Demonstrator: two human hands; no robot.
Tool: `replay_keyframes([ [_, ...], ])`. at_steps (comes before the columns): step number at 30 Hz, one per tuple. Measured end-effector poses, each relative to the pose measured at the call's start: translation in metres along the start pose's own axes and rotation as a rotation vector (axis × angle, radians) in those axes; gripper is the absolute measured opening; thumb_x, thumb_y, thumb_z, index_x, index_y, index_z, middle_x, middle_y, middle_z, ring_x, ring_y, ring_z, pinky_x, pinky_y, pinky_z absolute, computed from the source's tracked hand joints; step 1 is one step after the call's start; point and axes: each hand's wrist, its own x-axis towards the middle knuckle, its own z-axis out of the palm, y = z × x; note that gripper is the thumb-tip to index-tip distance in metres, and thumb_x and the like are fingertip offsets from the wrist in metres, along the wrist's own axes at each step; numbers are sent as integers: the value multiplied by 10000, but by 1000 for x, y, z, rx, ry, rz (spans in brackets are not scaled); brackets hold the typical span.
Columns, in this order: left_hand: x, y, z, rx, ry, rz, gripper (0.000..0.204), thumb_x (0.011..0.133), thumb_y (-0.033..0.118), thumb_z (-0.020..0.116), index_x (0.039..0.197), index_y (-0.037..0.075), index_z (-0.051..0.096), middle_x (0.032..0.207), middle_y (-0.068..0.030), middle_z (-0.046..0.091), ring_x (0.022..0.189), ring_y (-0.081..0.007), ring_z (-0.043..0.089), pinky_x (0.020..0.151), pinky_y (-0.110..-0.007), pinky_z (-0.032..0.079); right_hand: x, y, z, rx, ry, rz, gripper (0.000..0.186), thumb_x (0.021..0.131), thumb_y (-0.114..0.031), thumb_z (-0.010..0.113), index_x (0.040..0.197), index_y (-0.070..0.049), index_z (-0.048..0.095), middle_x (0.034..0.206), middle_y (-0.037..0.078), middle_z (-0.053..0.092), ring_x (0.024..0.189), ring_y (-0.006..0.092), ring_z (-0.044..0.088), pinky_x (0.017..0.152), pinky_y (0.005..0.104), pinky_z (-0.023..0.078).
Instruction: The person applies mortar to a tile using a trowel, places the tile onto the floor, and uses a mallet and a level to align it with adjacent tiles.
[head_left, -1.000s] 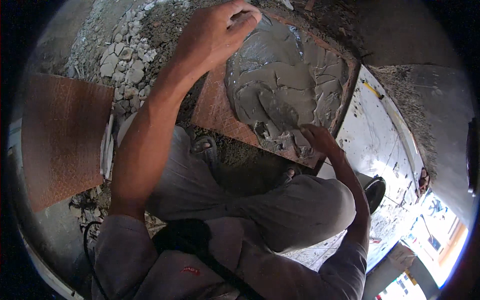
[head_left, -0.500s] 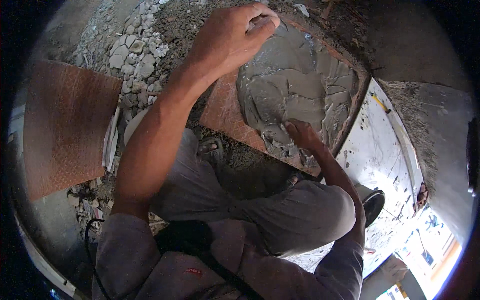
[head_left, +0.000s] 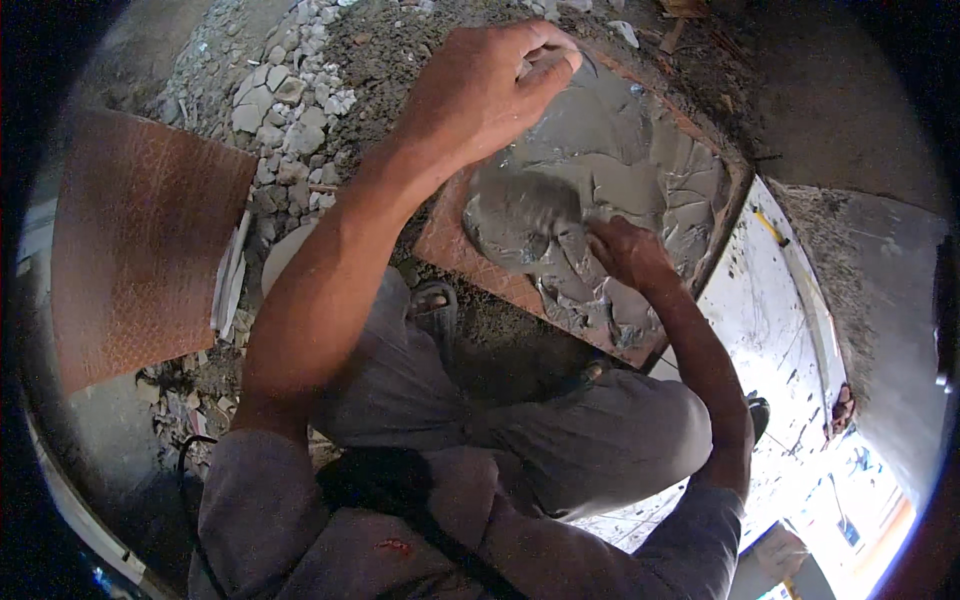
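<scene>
Across the brown patterned tile (head_left: 482,277) lies wet grey mortar (head_left: 625,165); far left my left hand (head_left: 503,85), nearer right my right hand (head_left: 632,257), fingers curled nearly closed, on what I cannot tell.

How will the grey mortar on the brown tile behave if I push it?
The mortar is probably soft and spreadable: its surface shows smeared ridges and furrows. It looks wet in places, so it may be slippery. Lying as a broad, low layer on the tile, it seems unlikely to roll or tip.
</scene>
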Motion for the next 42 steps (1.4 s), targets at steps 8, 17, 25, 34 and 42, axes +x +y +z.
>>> replay_keyframes([
  [8, 5, -4, -5, -114, 1, 25, 263, 911, 264, 570, 1048, 50, 640, 928, -98, 693, 849, -207, 670, 773, -319, 514, 52, 50, 13, -108, 27, 190, 373, 928, -380, 480, 1175, -117, 575, 871, 162, 628, 841, 329, 643, 714, 456, 518],
  [17, 3, -18, -10, -57, -26, -50, 259, 907, 242, 581, 1062, 42, 634, 971, -89, 690, 883, -180, 660, 787, -299, 506, 48, -16, -30, 498, -548, 334, 383, 952, -363, 431, 1064, -41, 605, 858, 214, 643, 820, 393, 625, 737, 467, 482],
  [25, 3, -18, 0, -108, 94, 66, 259, 869, 323, 593, 987, 108, 675, 798, -138, 681, 739, -291, 679, 648, -373, 528, 14, -38, 9, 165, -476, 16, 360, 920, -354, 482, 1076, -56, 612, 967, 211, 648, 905, 405, 616, 845, 481, 484],
  [34, 8, 16, -18, -116, -210, -168, 294, 934, 227, 549, 1078, -20, 617, 819, -138, 663, 650, -189, 622, 592, -328, 484, -64, 8, 29, 242, -335, 16, 340, 924, -318, 470, 1080, -39, 586, 1012, 196, 635, 936, 383, 600, 817, 469, 472],
  [42, 4, -4, 0, -196, -71, 7, 337, 927, 322, 544, 1053, 20, 626, 856, -133, 664, 732, -237, 645, 655, -360, 524, -131, 1, 39, 160, -107, 268, 308, 893, -372, 530, 1100, -152, 589, 895, 152, 619, 808, 365, 631, 712, 482, 520],
])
